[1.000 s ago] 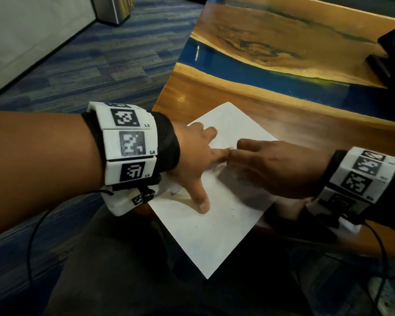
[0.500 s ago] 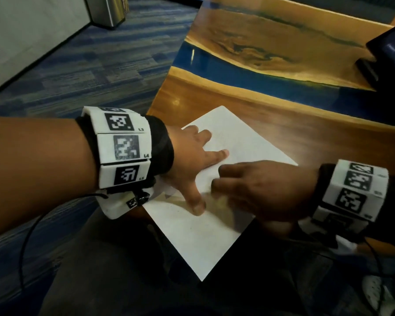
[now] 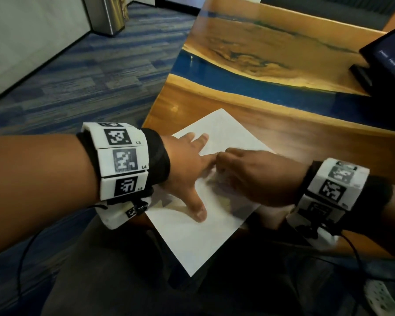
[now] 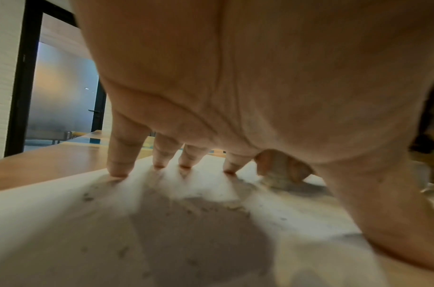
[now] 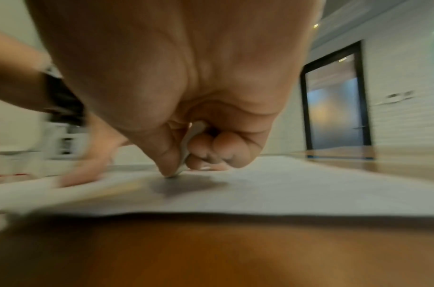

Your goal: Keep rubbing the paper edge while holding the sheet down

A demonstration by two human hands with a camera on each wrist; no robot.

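A white sheet of paper point(image 3: 192, 242) lies cornerwise on the wooden table point(image 3: 306, 137), its near corner hanging over the edge. My left hand point(image 3: 189, 167) presses it flat with straight, spread fingers point(image 4: 117, 165), and grey smudges and crumbs show on the paper point(image 4: 88, 223) under the palm. My right hand point(image 3: 249, 176) sits just right of the left index finger, fingers curled. In the right wrist view its thumb and fingers pinch a small white piece point(image 5: 190, 147), maybe an eraser, whose tip touches the paper point(image 5: 284, 190). The view is motion-blurred.
The table has a blue resin band point(image 3: 249, 85) across it. A dark screen on a stand point(image 3: 385, 60) is at the back right. A metal bin point(image 3: 110, 14) stands on the carpet to the left. My legs and a white shoe point(image 3: 381, 297) are below the table edge.
My right hand slid toward me over the paper, then back up beside the left index finger, and its fingers have curled in. The left hand stayed pressed on the sheet.
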